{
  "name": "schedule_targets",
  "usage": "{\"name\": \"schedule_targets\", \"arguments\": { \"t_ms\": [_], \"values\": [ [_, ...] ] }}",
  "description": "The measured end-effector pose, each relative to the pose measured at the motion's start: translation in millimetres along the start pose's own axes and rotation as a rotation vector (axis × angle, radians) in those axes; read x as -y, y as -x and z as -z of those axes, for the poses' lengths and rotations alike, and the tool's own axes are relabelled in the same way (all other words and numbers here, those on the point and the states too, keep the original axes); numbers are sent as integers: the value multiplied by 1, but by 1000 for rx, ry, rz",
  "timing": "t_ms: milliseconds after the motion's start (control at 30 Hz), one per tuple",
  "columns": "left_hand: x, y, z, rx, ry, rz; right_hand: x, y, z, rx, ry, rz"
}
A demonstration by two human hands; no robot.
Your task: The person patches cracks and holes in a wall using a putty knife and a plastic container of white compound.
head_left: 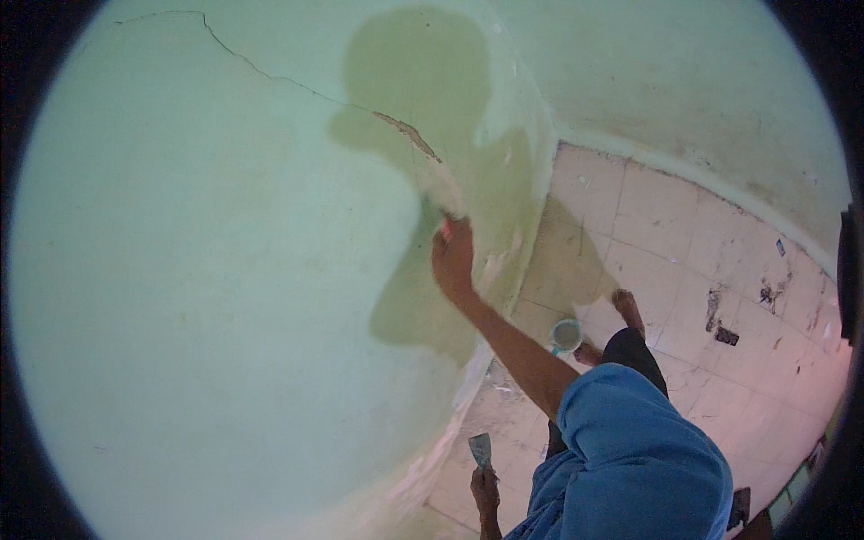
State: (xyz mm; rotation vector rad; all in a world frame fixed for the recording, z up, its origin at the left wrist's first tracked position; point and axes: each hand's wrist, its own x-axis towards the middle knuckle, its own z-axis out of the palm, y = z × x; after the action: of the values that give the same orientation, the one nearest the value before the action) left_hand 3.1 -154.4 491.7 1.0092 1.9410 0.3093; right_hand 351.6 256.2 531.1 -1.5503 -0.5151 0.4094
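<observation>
My right hand (453, 256) reaches out to the pale green wall (198, 288), fingers closed around a small reddish thing (445, 229) that is blurred and mostly hidden. Just above that hand, a pale smeared patch (443, 187) lies at the lower end of a crack. The crack's widest part is a brown, broken-out gap (409, 135), from which a thin dark line runs to the upper left. Lower in view, my left hand (485, 490) is closed on the handle of a putty knife (481, 448), its grey blade pointing up and away from the wall.
A small teal-rimmed container (553, 343) with greyish contents stands on the tiled floor (661, 234) beside my bare feet (628, 309). Dark scraps (726, 336) and stains lie farther right. A second green wall (684, 81) meets the first at a corner.
</observation>
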Motion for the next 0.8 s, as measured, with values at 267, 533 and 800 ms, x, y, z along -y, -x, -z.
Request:
{"name": "schedule_targets", "arguments": {
  "t_ms": [267,533,800],
  "values": [
    [-8,5,-4,-21,-102,-50,-89,-10,0,37,-380,-599],
    [-1,10,1,-53,-153,-56,-7,-60,-17,36,-327,-506],
    [-186,-22,-7,102,152,-409,107,-17,105,615,-1179,-487]
  ]
}}
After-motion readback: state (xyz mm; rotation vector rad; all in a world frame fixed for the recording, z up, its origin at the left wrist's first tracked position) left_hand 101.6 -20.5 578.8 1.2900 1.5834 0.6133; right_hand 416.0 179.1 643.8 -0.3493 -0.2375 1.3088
